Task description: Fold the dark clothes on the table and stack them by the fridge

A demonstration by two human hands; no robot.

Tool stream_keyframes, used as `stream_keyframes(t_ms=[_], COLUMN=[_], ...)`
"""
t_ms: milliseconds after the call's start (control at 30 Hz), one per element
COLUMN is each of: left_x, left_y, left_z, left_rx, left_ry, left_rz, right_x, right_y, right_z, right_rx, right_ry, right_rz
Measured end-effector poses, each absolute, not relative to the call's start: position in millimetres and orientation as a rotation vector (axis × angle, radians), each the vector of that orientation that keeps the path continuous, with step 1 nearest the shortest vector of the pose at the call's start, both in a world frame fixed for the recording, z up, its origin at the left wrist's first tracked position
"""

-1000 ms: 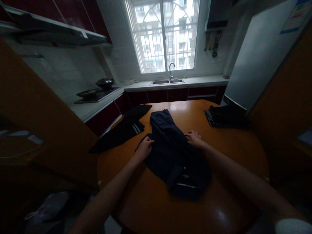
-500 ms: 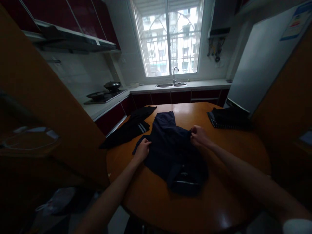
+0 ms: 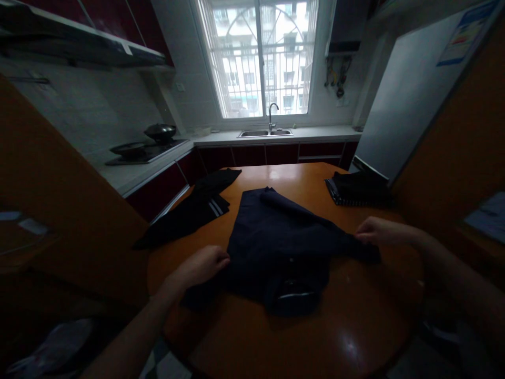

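A dark navy shirt lies spread over the wooden table, its collar towards me and its hem at the far side. My left hand pinches the shirt's left edge near a sleeve that hangs over towards the table's near left. Out to the right, my right hand grips the other side close to the right sleeve, pulling the cloth taut. A fold runs along the shirt's upper right edge. Both hands' fingertips are partly hidden in the fabric.
Black clothing with pale stripes lies at the table's left edge. A folded dark stack sits at the back right. Beyond are a counter with a sink, a stove with a wok and a pale fridge.
My right hand has moved right, drawing the sleeve side outward. My left hand has come left and nearer to me. The shirt is spread wider, and the view has shifted slightly.
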State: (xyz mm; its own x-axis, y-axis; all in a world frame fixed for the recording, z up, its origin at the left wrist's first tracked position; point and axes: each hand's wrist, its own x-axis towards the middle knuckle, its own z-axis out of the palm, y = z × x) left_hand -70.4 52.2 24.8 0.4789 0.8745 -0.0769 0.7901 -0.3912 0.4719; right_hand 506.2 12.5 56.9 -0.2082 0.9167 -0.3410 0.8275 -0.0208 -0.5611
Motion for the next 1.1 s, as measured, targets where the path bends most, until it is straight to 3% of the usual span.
stream_keyframes(t_ms=[67, 133, 467, 633, 867, 1100], left_x=[-51.7, -28.3, 37.7, 35.6, 20.1, 17.3], left_y=[92.4, 139.6, 276.1, 296.5, 308.7, 368.3], left_z=[39.0, 47.8, 28.8, 25.3, 6.3, 43.1], left_rx=[2.193, 1.959, 1.451, 1.344, 1.399, 2.028], left_ry=[1.437, 1.64, 1.667, 1.414, 1.367, 1.539], left_rz=[0.39, 0.597, 0.747, 0.709, 0.801, 1.107], right_x=[486.2, 453.4, 337.4, 343.8, 372.1, 441.3], right_y=[46.8, 87.9, 213.6, 225.1, 229.8, 308.9], right_z=[56.1, 54.2, 41.5, 30.2, 12.3, 59.1], right_rx=[-1.875, -1.858, -1.938, -1.562, -1.597, -1.696], right_ry=[-1.917, -1.758, -1.541, -1.335, -1.242, -1.074], right_rz=[0.77, 0.725, 1.347, 1.877, 1.219, 0.422])
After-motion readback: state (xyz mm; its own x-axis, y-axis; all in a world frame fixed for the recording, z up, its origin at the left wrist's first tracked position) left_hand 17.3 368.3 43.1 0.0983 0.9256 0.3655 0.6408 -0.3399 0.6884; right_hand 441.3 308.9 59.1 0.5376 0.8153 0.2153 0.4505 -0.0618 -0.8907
